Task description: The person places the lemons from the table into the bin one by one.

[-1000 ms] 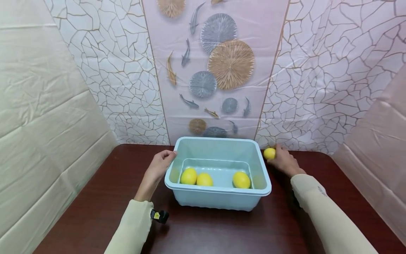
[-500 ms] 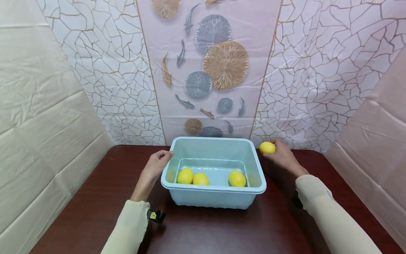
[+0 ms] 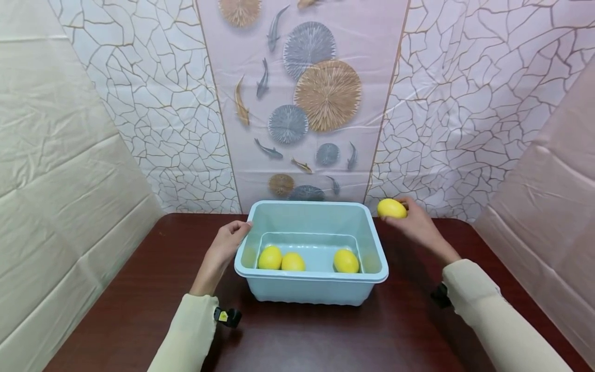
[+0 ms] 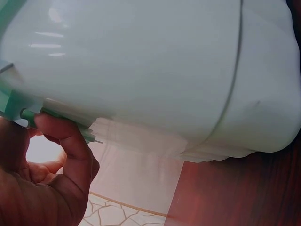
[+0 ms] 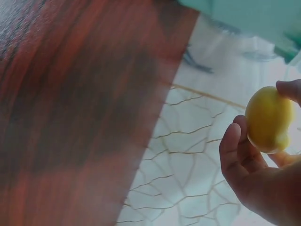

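Observation:
A light blue plastic basin (image 3: 307,288) stands on the table with three yellow lemons inside: one lemon (image 3: 270,257) at the left, another lemon (image 3: 293,262) beside it, and a third lemon (image 3: 346,261) at the right. My left hand (image 3: 226,242) pinches the basin's left rim between thumb and curled fingers; the left wrist view shows this hand (image 4: 56,169) close against the basin's outer wall (image 4: 141,61). Off the basin's right back corner, my right hand (image 3: 417,225) holds a lemon (image 5: 268,119) above the table, gripped between thumb and fingertips.
The dark reddish-brown table (image 3: 297,336) ends at the back against a patterned cloth (image 3: 288,170) with fish and round motifs. Pale padded panels (image 3: 60,206) flank it on both sides. A black wrist camera (image 3: 228,316) sits on the left sleeve.
My right hand has lifted the lemon from the table at the back right, raising it above rim height. My left hand keeps its hold on the basin's rim. The head view has shifted slightly.

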A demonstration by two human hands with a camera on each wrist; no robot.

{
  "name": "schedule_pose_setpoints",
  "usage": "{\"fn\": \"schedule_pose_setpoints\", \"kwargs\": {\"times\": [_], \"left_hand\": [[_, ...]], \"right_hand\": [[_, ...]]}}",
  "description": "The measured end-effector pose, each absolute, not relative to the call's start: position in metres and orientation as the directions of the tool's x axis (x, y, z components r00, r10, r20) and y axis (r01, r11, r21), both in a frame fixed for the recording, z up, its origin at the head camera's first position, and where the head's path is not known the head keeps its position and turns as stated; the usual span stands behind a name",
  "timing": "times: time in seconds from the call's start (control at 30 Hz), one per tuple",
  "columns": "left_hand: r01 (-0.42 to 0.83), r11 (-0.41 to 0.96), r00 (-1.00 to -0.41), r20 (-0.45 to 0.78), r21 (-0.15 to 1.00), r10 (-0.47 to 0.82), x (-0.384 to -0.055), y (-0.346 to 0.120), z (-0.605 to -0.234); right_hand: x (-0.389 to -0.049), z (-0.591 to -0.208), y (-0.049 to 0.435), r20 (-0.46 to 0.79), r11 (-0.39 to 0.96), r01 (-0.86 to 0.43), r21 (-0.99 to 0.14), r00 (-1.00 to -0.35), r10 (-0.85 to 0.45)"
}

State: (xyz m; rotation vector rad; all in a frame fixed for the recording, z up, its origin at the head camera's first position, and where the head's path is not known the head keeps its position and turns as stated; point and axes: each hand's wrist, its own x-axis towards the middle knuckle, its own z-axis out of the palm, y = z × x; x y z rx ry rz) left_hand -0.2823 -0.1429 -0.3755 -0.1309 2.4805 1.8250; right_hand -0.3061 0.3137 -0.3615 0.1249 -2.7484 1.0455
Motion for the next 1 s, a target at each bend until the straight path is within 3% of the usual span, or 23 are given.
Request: {"fn": "schedule_pose_setpoints", "kwargs": {"times": [1.0], "left_hand": [[-0.083,0.289,-0.996,-0.083,0.954,-0.011,-0.286,-0.143,-0.379]], "right_hand": [[-0.255,-0.303,0.266,0.252,0.736,-0.245,-0.631,-0.962,-0.105]]}}
